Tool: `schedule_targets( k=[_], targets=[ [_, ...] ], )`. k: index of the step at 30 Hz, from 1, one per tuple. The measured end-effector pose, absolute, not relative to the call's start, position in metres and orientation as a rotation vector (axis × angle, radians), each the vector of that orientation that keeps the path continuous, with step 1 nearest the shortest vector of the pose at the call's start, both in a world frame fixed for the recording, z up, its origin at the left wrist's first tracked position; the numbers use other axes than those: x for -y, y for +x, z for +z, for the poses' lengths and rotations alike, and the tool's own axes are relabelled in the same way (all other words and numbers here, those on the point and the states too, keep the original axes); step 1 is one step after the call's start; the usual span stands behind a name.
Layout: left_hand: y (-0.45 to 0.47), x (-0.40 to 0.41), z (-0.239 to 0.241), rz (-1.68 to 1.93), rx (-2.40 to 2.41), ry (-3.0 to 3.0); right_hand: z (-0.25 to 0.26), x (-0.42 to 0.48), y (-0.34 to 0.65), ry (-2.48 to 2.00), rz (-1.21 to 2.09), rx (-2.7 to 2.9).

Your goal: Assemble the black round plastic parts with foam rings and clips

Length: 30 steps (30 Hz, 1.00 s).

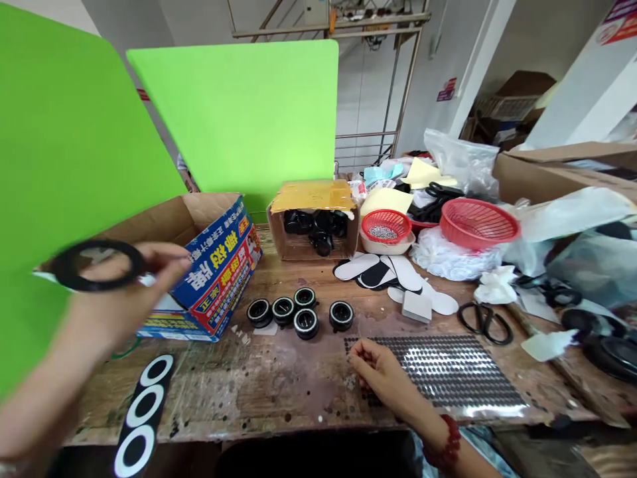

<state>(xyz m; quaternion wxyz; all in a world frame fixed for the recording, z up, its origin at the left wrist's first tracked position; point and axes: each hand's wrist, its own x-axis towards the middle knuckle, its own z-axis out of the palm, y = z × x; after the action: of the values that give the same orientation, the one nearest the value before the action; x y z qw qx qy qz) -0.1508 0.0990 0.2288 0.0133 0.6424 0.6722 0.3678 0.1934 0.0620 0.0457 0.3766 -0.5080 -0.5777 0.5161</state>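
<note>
A worn wooden table (279,392), stained and scuffed, stands in a cluttered workroom with white walls, a metal rack (398,73) behind and two bright green boards (239,113) blocking the far left. The left hand (124,299) is raised above the table's left side, its fingers pinched on a thin black ring (97,265) held flat in the air in front of a printed blue and red carton (219,272), whose flaps are open; its contents are hidden. The right hand (381,372) rests on the near left corner of a shiny sheet of small dark dots (448,368), fingers curled narrow against the sheet; whether they hold anything cannot be told. A red bead bracelet (442,448) circles that wrist.

Five round black parts with pale rims (298,313) sit clustered between the carton and the sheet. A small cardboard box (313,219), lying on its side with yellow tape on top, holds black parts. A small red basket (385,226) contains tiny metal pieces; a larger red basket (478,222) rests on white bags. Black scissors (485,323) lie right of the sheet. A black strip with white rings (144,415) lies at the near left edge.
</note>
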Motion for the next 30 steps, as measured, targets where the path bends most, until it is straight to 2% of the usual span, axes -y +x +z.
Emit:
schedule_targets(
  k=[6, 10, 13, 15, 21, 26, 30],
  targets=[
    [-0.055, -0.038, 0.106, 0.737, -1.506, 1.56, 0.04, -0.074, 0.158, -1.198, 0.95, 1.768],
    [-0.03, -0.017, 0.056, 0.742, -1.355, 1.263, 0.024, -0.091, 0.135, -1.139, 0.492, 1.976],
    [-0.026, -0.011, 0.049, 0.767, -1.33, 1.201, 0.015, -0.11, 0.124, -1.195, 0.25, 2.115],
    [-0.028, -0.007, 0.05, 0.782, -1.327, 1.178, 0.014, -0.118, 0.12, -1.217, 0.221, 2.157],
    [-0.042, 0.004, 0.059, 0.726, -1.291, 1.21, 0.026, -0.09, 0.131, -0.922, 0.539, 2.291],
    [-0.053, 0.014, 0.063, 0.539, -1.304, 1.504, 0.06, -0.041, 0.135, -0.741, 0.699, 2.288],
    [-0.048, 0.019, 0.063, 0.531, -1.246, 1.76, 0.093, -0.021, 0.128, -0.496, 0.584, 2.495]
  ],
)
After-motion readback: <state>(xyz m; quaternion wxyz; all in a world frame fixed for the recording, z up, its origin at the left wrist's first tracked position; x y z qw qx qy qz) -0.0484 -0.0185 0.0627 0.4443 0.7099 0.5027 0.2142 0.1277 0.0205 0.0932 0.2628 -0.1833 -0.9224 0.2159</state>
